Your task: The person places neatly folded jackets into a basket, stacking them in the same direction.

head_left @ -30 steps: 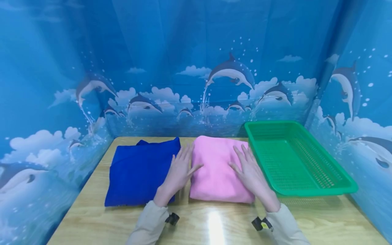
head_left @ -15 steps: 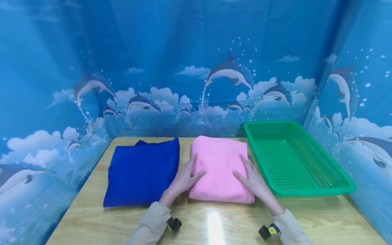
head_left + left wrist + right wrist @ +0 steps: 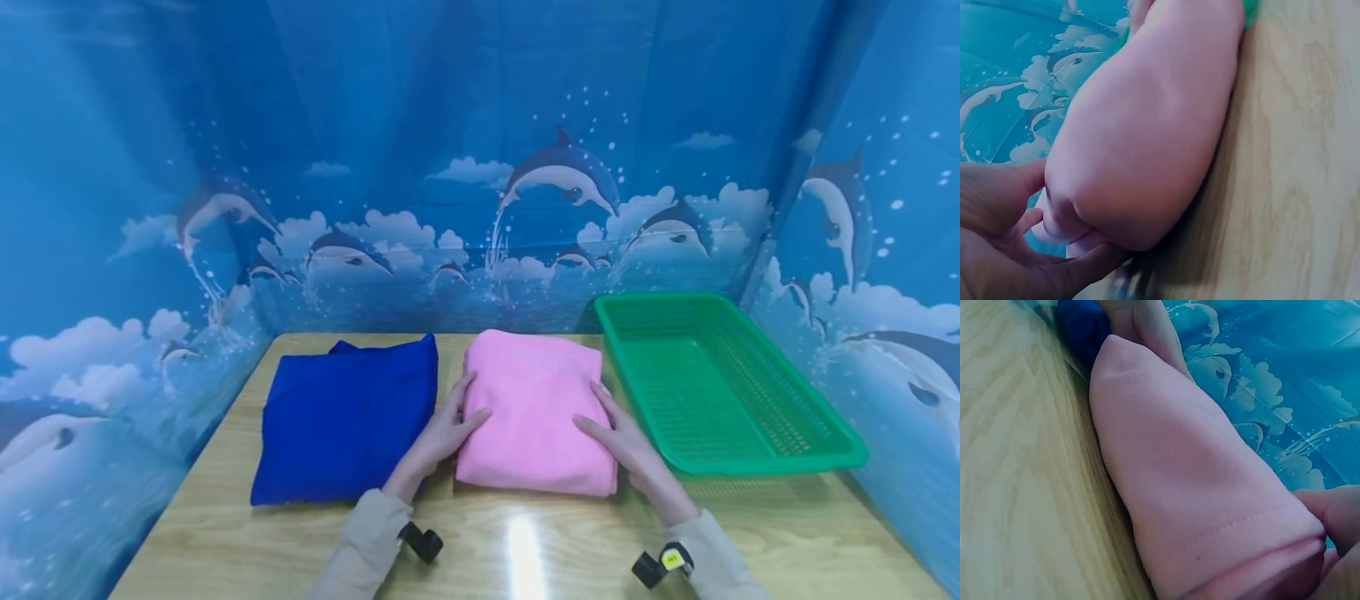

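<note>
A folded pink garment lies on the table between my two hands. My left hand grips its left side, thumb on top and fingers down along the edge. On the opposite side my right hand holds it the same way. In the left wrist view the near side of the pink garment bulges, with the left fingers tucked low against its end. A stitched hem runs across the pink garment in the right wrist view, where the right thumb presses its top. Several fingertips are hidden.
A folded blue garment lies to the left, close to my left forearm. At the right stands a green plastic basket holding nothing, its rim near my right hand. Dolphin-print curtains enclose the wooden table at back and sides.
My hands have gone from lying with spread fingers over the pink garment's sides to gripping those sides, thumbs on top. The garment has shifted very slightly in view.
</note>
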`<action>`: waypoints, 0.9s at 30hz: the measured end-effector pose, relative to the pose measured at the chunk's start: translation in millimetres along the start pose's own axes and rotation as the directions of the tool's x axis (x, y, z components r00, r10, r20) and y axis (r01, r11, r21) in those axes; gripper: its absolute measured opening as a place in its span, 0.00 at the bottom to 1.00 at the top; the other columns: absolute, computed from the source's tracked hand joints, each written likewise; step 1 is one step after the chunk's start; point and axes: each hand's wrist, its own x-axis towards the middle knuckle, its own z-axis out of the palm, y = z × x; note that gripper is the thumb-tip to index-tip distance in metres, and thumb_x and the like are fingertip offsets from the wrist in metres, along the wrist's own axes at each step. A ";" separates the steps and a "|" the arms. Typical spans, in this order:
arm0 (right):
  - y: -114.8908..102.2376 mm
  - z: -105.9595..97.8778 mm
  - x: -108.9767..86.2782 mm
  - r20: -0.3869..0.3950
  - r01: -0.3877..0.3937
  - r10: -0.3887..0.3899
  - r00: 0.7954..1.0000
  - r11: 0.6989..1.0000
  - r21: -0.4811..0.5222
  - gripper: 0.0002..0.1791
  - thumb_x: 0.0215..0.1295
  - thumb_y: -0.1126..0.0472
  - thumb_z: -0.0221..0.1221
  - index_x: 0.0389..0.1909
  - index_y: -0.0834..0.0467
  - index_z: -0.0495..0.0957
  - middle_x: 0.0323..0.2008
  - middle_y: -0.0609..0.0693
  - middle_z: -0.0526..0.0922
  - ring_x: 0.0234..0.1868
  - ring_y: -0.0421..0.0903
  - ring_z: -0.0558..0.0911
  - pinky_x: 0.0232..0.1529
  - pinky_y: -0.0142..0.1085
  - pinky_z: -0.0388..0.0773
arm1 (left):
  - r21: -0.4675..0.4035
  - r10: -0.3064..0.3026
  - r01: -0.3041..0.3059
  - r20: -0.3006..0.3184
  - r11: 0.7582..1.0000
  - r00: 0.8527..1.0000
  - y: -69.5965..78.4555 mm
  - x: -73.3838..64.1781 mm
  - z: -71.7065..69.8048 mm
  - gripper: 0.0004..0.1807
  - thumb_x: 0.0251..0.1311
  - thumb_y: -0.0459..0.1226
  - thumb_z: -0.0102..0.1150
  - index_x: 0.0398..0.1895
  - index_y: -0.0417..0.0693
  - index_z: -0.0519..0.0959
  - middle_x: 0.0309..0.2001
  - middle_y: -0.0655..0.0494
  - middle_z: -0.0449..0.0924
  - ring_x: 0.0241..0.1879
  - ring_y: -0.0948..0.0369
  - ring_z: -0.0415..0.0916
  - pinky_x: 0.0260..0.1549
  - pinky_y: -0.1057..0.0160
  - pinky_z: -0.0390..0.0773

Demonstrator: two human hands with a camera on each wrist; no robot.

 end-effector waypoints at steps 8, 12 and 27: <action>1.3 1.3 -3.2 0.013 -0.038 0.037 0.999 0.994 0.104 0.50 0.69 0.48 0.64 0.82 0.45 0.44 0.82 0.51 0.34 0.80 0.63 0.37 0.77 0.60 0.41 | -0.076 -0.044 0.046 0.034 0.996 0.998 -0.6 -4.8 -6.0 0.44 0.70 0.52 0.59 0.82 0.62 0.48 0.77 0.37 0.53 0.69 0.37 0.63 0.61 0.38 0.73; 2.4 1.5 -3.6 0.017 -0.056 0.055 0.998 0.992 0.111 0.49 0.69 0.48 0.64 0.82 0.42 0.44 0.82 0.52 0.33 0.80 0.65 0.37 0.75 0.63 0.41 | -0.119 -0.072 0.077 0.051 0.990 0.996 0.5 -7.9 -5.0 0.44 0.70 0.51 0.60 0.82 0.64 0.47 0.77 0.37 0.51 0.70 0.37 0.62 0.59 0.37 0.75; -13.7 7.1 -15.6 0.027 -0.023 0.016 1.000 0.960 0.279 0.48 0.70 0.53 0.64 0.82 0.36 0.46 0.82 0.56 0.37 0.80 0.62 0.45 0.75 0.60 0.51 | -0.227 -0.064 0.056 -0.029 0.972 0.998 8.8 -23.2 -15.7 0.43 0.64 0.50 0.67 0.80 0.70 0.56 0.72 0.37 0.62 0.65 0.38 0.70 0.51 0.41 0.81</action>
